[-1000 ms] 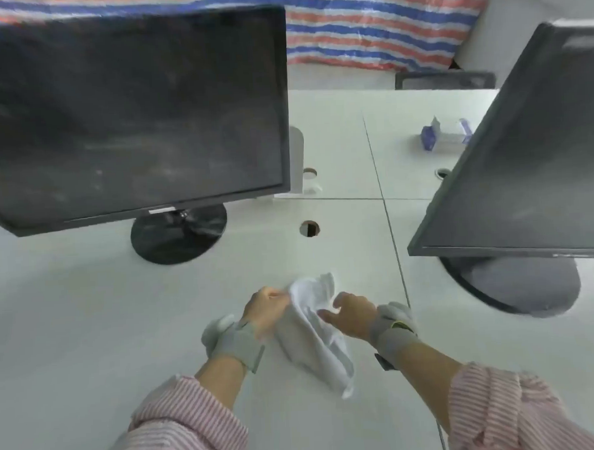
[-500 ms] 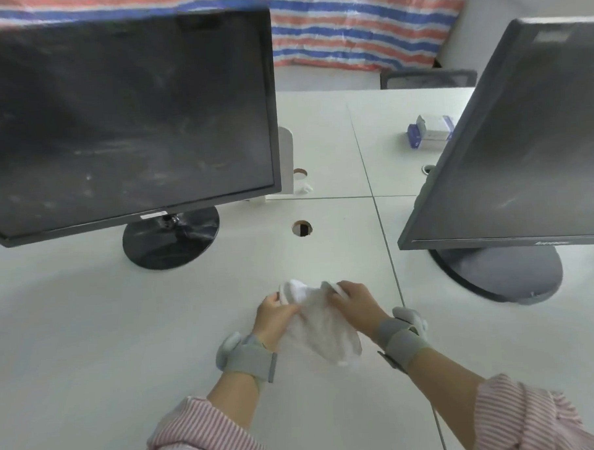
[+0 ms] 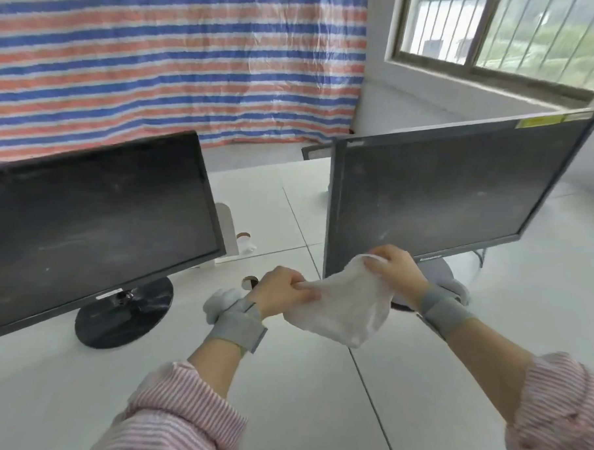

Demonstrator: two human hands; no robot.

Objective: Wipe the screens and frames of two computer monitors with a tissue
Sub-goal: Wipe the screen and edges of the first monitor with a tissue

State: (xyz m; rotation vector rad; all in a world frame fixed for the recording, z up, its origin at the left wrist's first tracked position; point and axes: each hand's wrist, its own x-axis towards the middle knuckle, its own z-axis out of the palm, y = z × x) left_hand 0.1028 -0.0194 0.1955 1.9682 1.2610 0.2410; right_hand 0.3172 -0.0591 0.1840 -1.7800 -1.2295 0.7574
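Observation:
Two black monitors stand on the white desk (image 3: 297, 412). The left monitor (image 3: 91, 230) has a dusty, streaked screen and a round black base (image 3: 122, 314). The right monitor (image 3: 437, 198) is turned slightly left, and its screen is dusty too. A white tissue (image 3: 343, 311) hangs stretched between my hands in front of the right monitor's lower left corner. My left hand (image 3: 281, 293) pinches its left edge. Its upper right edge is gripped by my right hand (image 3: 396, 271), close to the monitor's bottom frame.
A round cable hole (image 3: 249, 281) opens in the desk just behind my left hand. A white bracket (image 3: 228, 234) stands between the monitors. Behind the desk hang a striped tarp (image 3: 166, 67) and, at the right, a barred window (image 3: 504, 25).
The view has tilted up, bringing the tarp and window into sight. Both hands rose from the desk with the tissue and spread it toward the right monitor's lower left corner.

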